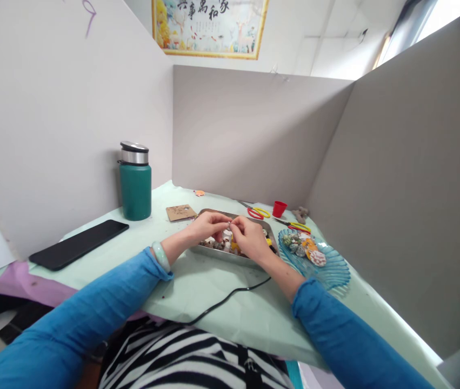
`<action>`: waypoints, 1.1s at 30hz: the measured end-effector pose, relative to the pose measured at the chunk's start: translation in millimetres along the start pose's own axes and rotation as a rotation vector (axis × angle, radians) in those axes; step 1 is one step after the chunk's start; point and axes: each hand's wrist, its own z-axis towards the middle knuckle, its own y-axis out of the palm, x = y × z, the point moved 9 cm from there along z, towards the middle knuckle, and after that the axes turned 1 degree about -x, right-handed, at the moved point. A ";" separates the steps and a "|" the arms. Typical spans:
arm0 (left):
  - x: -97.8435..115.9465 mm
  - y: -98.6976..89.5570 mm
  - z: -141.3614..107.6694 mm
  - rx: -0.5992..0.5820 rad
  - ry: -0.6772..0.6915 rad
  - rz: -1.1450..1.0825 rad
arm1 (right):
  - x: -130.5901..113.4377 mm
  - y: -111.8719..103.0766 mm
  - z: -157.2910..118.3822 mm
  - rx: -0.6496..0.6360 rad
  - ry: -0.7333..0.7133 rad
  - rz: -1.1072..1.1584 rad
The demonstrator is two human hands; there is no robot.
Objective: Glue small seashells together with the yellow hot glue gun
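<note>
Above a shallow metal tray [224,255] of small mixed pieces, my left hand [210,226] and my right hand [249,236] meet at the fingertips. Both are closed in a pinch around something tiny and pale, too small to name. White, yellow and brown bits show in the tray below them, partly covered by my hands. To the right of the tray sits a blue glass plate [337,268] with a cluster of decorated round pieces [306,246] in green, orange and pink-white. A brown card [180,212] lies just left of the tray.
A green bottle [135,189] and a black phone-like slab [79,244] are at the left. Behind the tray are scissors [256,212], a red cup [279,208] and yellow-red handled scissors [297,225]. A black cable [233,292] crosses the front. Grey partitions [254,129] enclose the table.
</note>
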 end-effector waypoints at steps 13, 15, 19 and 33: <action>-2.1 0.9 0.0 -0.019 -0.014 0.021 | -1.7 0.4 -0.3 -0.005 -0.011 -0.007; -3.6 1.0 0.3 -0.024 -0.011 0.033 | -1.2 0.8 -0.2 -0.004 -0.014 -0.009; -5.5 1.1 0.7 -0.029 -0.005 0.045 | -1.1 1.9 -0.3 -0.008 -0.024 -0.015; -6.6 0.0 -0.2 -0.016 -0.027 0.104 | 0.2 8.0 -0.3 -0.051 -0.032 -0.066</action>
